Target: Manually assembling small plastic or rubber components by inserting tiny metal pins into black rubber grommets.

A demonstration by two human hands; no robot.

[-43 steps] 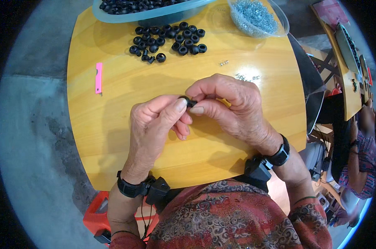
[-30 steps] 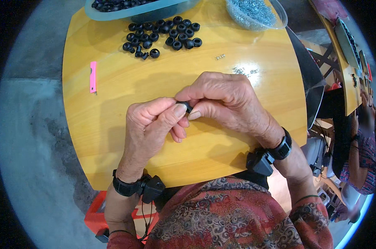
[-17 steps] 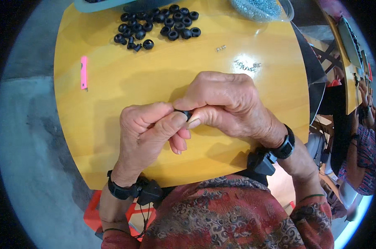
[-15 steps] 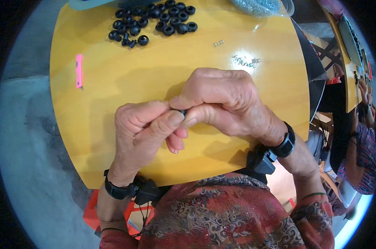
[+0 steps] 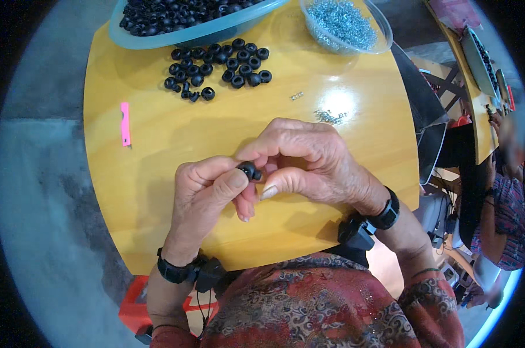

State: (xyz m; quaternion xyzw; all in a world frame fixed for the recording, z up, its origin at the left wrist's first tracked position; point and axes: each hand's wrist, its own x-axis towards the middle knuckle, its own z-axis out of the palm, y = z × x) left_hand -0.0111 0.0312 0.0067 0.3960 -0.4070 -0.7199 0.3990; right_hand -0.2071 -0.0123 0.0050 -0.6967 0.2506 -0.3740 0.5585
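Observation:
Over the near middle of the table, my left hand [image 5: 203, 188] pinches a small round black plastic part [image 5: 248, 169] between thumb and fingers. A short knob sticks out of its right side. My right hand [image 5: 317, 159] is curled around that side, its thumb and fingers apart with a gap between them; whether a fingertip touches the part is hard to see. Beyond the hands lies a loose group of similar black round parts [image 5: 237, 81]. Small shiny metal pieces [image 5: 330, 118] lie in a little pile past my right hand, with a few more [image 5: 297, 95] beside it.
A blue tub [image 5: 175, 40] heaped with black parts stands at the far left of the yellow table [image 5: 158, 130]. A clear round bowl [image 5: 384, 36] of shiny metal pieces is at the far right. A pink strip-shaped tool [image 5: 125, 124] lies left. Another person [image 5: 503, 203] sits at a table on the right.
My right thumb and fingers have spread apart from the black part, which now shows more fully in my left hand. The view has shifted, bringing more of the tub and bowl into sight.

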